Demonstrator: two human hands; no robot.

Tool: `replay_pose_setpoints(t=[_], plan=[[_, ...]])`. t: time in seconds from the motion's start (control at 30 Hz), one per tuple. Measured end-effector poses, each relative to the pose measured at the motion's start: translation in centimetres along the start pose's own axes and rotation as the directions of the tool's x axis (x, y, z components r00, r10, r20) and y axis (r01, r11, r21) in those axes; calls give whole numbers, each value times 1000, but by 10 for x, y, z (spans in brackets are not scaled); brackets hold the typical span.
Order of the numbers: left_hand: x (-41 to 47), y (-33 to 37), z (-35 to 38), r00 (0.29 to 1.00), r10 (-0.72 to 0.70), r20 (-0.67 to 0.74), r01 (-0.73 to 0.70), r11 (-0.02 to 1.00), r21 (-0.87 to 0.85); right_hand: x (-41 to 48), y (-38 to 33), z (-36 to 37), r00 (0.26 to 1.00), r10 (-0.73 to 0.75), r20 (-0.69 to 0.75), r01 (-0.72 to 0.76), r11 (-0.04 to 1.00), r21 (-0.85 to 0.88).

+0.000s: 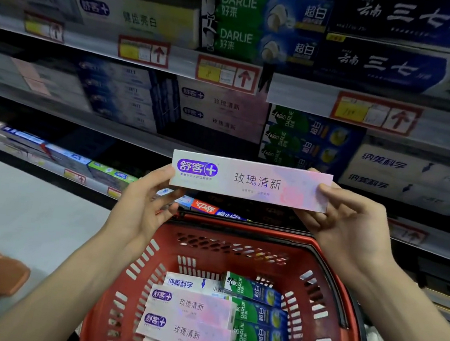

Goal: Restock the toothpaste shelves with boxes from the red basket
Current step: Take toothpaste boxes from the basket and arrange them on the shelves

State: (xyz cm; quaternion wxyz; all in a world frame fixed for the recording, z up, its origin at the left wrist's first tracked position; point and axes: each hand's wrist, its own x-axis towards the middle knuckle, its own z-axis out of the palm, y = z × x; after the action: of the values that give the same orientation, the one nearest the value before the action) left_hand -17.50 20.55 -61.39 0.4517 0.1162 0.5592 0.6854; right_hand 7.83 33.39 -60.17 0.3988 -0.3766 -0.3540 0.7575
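I hold one pink toothpaste box (251,180) level in front of the shelving and above the red basket (239,227), with its printed face toward the camera.

**Hands**
- Left hand (143,203): partly closed, pinching the left end of the box, with the thumb at the end face and the fingers under the lower edge.
- Right hand (353,225): partly closed, pinching the right end, with the thumb on the front panel and the fingers behind.

**Handling properties (judged)**
- The box is a long, thin carton and is probably light.
- It should be stiff along its length, but the broad panels will dent under pressure.
- The glossy print is likely to be slippery.

**Grip points**
- Take hold at the two ends or along the narrow edges, where the folded card is strongest.
- Avoid squeezing mid-span.

**Destination**
- Matching pink boxes (222,110) lie stacked flat on the middle shelf (126,132), directly above the held box.
- There appears to be open space under the shelf above that stack.

**Remaining stock**
- Further pink boxes (188,319), green boxes (258,324) and one white box (190,283) remain in the basket.
- I judge the task to be well short of complete.
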Motion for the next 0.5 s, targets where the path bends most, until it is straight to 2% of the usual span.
replay_pose_setpoints(t=[0.33, 0.5], plan=[[-1, 1, -3, 999, 10, -30, -10, 1000, 8, 3, 6, 5, 1000, 18, -23, -18, 1000, 11], [2, -1, -6, 994, 70, -80, -64, 995, 81, 6, 12, 7, 1000, 11, -9, -11, 1000, -1]])
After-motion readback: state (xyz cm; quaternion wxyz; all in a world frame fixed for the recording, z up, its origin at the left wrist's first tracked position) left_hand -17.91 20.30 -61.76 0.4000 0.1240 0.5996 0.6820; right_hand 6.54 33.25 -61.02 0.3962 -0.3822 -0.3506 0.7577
